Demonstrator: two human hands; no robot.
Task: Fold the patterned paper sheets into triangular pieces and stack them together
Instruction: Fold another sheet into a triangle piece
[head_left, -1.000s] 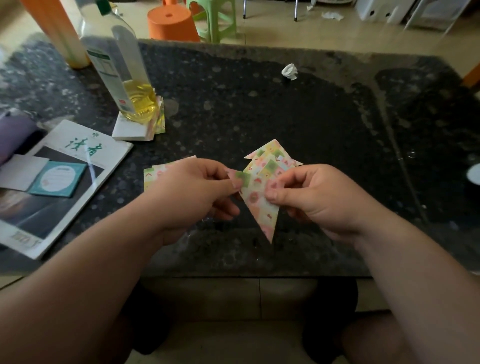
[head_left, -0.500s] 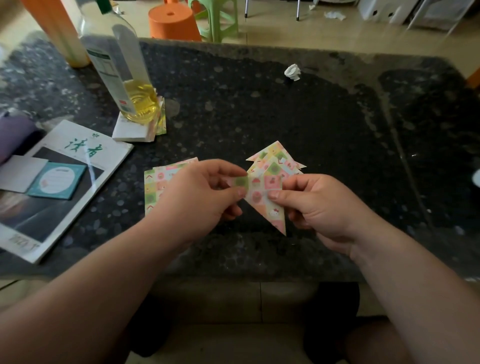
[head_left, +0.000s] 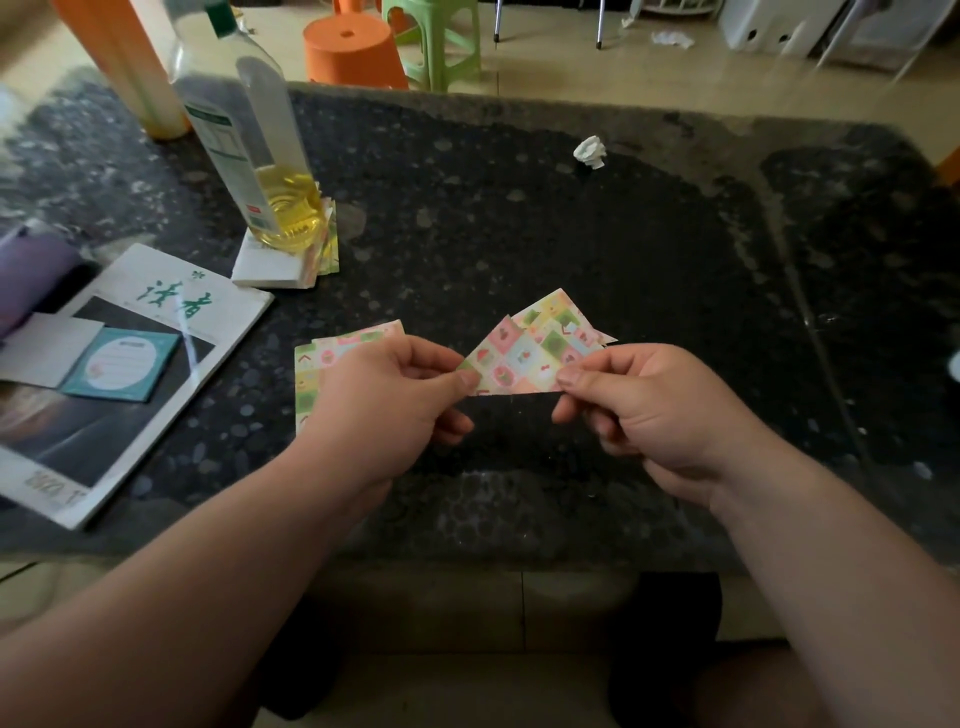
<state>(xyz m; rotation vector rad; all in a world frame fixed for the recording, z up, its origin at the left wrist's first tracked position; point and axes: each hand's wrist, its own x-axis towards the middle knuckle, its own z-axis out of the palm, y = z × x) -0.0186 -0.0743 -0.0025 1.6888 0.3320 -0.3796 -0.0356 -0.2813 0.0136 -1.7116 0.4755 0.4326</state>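
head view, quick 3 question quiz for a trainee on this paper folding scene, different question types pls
1. True or false: nobody is touching the folded patterned piece.
2. What stands on the white pad? A) oil bottle B) mug C) vase
3. Fill in: the flat patterned sheets are partly hidden behind the ___ hand.

Key
1. False: left hand and right hand each pinch it.
2. A
3. left

Dark speckled table (head_left: 519, 218) with magazine (head_left: 130, 296), patterned paper sheets (head_left: 307, 387), crumpled paper ball (head_left: 590, 151) and white pad (head_left: 265, 269).
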